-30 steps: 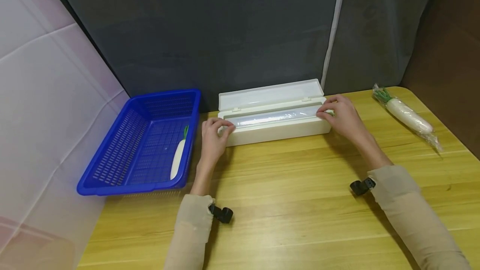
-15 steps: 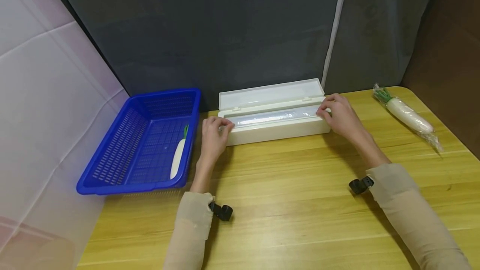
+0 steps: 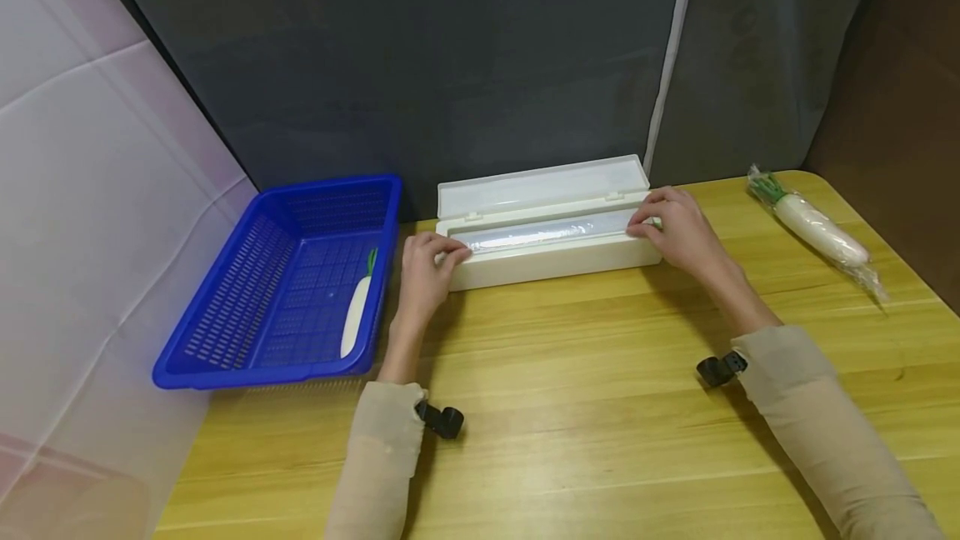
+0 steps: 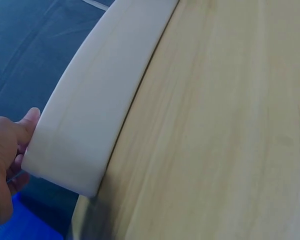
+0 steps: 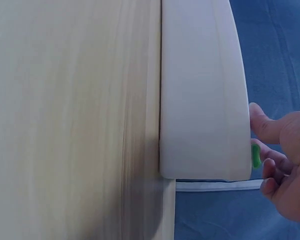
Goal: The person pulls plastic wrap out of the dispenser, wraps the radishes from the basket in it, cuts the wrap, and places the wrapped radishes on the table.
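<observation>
A long white cling film dispenser box point(image 3: 558, 265) stands at the back of the table, its lid point(image 3: 543, 187) raised behind it. Clear, shiny cling film point(image 3: 551, 234) stretches across the opening. At the left end my left hand point(image 3: 426, 275) pinches the film's edge between thumb and fingers. My right hand point(image 3: 681, 230) does the same at the other end, near a small green piece point(image 5: 256, 155) on the box's end. Both wrist views show mostly the box's plain front, with thumbs at its top edge; the film is hidden there.
Left of the box is a blue plastic basket point(image 3: 273, 374) with a white radish point(image 3: 356, 317) inside. A second radish point(image 3: 817, 227), wrapped in clear film, lies at the table's right back. A dark curtain point(image 3: 420, 65) hangs directly behind the box.
My right fingertips have shifted slightly left along the film. My left hand, the box, the basket and both radishes stay practically in place.
</observation>
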{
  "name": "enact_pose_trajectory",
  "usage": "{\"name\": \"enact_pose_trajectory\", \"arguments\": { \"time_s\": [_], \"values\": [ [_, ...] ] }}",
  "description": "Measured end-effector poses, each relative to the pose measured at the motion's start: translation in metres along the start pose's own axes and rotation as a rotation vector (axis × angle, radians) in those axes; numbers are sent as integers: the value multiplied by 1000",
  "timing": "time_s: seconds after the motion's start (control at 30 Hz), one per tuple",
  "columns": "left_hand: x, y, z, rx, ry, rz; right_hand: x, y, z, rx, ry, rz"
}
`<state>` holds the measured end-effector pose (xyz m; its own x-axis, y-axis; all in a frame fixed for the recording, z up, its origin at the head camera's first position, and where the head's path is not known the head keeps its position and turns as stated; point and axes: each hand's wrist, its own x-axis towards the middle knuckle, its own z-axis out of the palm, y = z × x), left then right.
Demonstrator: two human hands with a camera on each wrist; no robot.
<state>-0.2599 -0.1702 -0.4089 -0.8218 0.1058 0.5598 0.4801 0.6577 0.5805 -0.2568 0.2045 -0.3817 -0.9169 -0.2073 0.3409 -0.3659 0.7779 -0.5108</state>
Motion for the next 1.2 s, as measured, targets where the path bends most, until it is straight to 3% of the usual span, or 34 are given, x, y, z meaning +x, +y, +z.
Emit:
{"name": "enact_pose_trajectory", "arguments": {
  "time_s": [0.5, 0.8, 1.03, 1.2],
  "values": [
    [8, 5, 2, 83, -14, -66, 6, -1, 5, -71, 31, -16],
    [9, 3, 5, 107, 13, -36, 10, 0, 9, -88, 89, -35],
    [11, 5, 5, 122, 49, 21, 15, -2, 6, -92, 78, -29],
    [14, 6, 4, 135, 45, 18, 20, -3, 3, -101, 36, 0]
  ]
}}
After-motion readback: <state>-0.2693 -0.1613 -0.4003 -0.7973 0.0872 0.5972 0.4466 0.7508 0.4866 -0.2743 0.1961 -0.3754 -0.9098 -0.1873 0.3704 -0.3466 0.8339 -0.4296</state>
